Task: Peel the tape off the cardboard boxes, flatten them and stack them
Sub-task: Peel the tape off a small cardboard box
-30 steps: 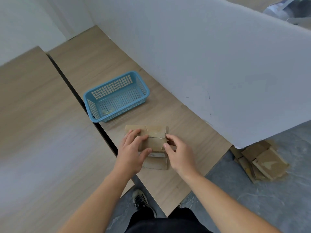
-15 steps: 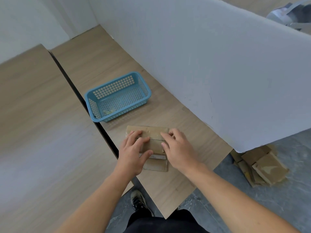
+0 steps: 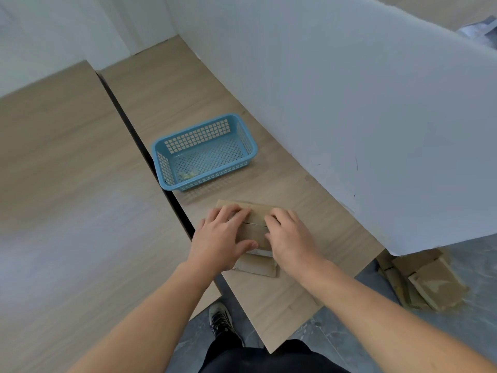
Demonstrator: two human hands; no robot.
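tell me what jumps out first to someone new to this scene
Two bare hands, the left hand and the right hand, press on a cardboard box near the front edge of the wooden table. Just beyond it, apart from it, sits a blue basket with a few pale scraps inside. Down on the floor to the right lies a pile of flattened cardboard.

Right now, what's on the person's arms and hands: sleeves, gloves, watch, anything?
Nothing worn that shows. The left hand and right hand are bare: no gloves, no rings or watch visible. The left forearm and right forearm are uncovered to the frame edge, with no sleeve, strap or marking.
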